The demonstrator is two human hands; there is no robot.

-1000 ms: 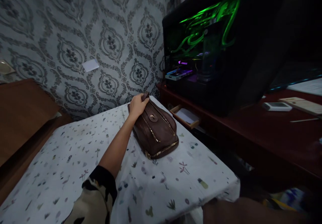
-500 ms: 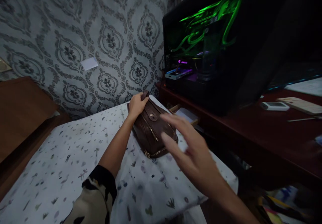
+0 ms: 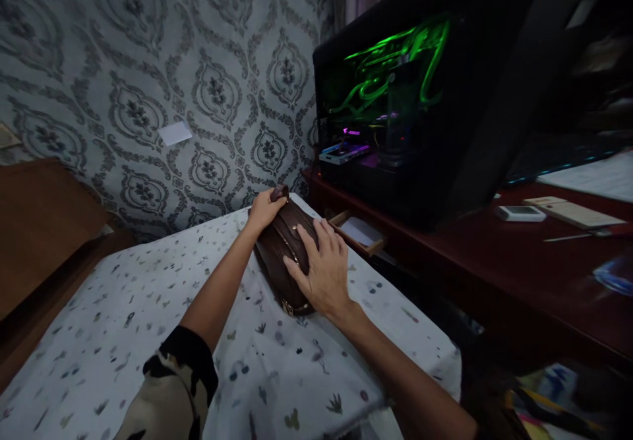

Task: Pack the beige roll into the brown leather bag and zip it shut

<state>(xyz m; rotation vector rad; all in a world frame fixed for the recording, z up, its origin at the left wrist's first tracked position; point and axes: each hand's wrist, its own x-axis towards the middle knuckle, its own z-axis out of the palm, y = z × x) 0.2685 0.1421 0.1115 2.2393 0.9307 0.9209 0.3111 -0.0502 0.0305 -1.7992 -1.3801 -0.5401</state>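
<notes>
A dark brown leather bag (image 3: 277, 255) with gold zippers lies on a white patterned cloth (image 3: 163, 295) near its far right corner. At the bag's far end, my left hand (image 3: 264, 211) grips it beside the short handle, fingers wrapped over the edge. My right hand (image 3: 324, 265) rests on the right side of the bag with its fingers spread, covering part of the front.
To the right, a dark red desk (image 3: 494, 262) bears a computer case (image 3: 386, 110) with green lights. An open drawer (image 3: 359, 232) sticks out beside the cloth. A brown board-like object (image 3: 44, 222) stands at the left, near the patterned wall.
My right hand has moved left and down onto the bag from the air beside it. My left hand keeps its grip at the far end. The view has shifted slightly.
</notes>
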